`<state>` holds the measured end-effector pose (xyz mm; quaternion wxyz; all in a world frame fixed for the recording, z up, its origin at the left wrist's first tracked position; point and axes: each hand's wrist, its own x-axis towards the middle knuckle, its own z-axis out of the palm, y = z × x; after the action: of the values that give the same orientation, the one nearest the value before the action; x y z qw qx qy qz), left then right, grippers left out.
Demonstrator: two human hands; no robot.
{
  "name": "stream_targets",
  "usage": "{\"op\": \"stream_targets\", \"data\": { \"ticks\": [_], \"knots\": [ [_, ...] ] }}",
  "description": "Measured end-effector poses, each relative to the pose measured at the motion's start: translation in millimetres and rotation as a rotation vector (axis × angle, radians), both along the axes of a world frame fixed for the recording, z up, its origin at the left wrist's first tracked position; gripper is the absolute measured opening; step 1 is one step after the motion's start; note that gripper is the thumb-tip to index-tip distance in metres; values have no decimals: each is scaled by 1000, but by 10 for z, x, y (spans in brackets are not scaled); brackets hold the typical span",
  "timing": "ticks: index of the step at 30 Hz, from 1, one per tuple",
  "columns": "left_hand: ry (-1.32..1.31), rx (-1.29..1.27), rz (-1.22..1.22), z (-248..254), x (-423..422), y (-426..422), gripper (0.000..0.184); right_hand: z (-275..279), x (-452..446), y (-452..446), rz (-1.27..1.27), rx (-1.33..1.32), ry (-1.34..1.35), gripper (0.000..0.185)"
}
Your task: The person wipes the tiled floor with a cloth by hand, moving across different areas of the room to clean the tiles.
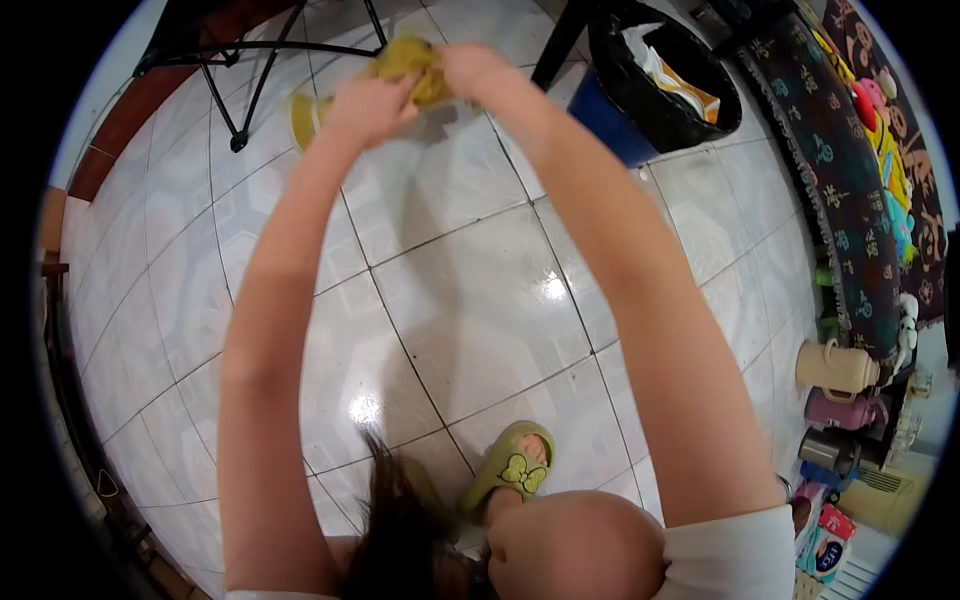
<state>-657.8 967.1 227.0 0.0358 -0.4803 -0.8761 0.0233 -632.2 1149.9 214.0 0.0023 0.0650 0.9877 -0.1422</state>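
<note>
Both arms reach far forward over the tiled floor. A crumpled yellow-green cloth (408, 66) is bunched between the hands near the top of the view. My left hand (374, 108) grips its left, lower side, with the fingers bent around it. My right hand (470, 72) is closed on the cloth's right side and looks slightly blurred. Behind my left wrist, a yellow and whitish object (304, 120) shows in part; what it is remains unclear.
Black metal legs (238, 140) stand at the upper left. A blue bin (612, 118) with a black liner stands right of the hands. Patterned cloth (800, 120) with toys, then thermos jugs (836, 368), line the right side. A green slipper (512, 462) is below.
</note>
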Motion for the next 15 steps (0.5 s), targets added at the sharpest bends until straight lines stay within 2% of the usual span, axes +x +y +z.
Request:
{"op": "stream_targets", "data": {
  "ticks": [1,3,6,10,13,15],
  "knots": [
    [-96,-11,47,-187,30,-56,53,-149,15,-85,-16,-32,-59,41],
    [-262,-84,149,-654,175,-243,56,-603,129,-237,-42,84,-168,42],
    [-421,-158,222,-1650,246,-609,60,-1055,522,-455,-120,57,-136,45],
    [-302,-28,305,-1784,557,-701,63,-1306,838,-352,-58,-140,-46,47],
    [-155,74,296,-1843,620,-660,64,-1427,1028,-327,-42,-167,27,49],
    [-80,188,243,-1947,626,-636,65,-1608,997,-311,-1,-174,182,49]
  ]
}}
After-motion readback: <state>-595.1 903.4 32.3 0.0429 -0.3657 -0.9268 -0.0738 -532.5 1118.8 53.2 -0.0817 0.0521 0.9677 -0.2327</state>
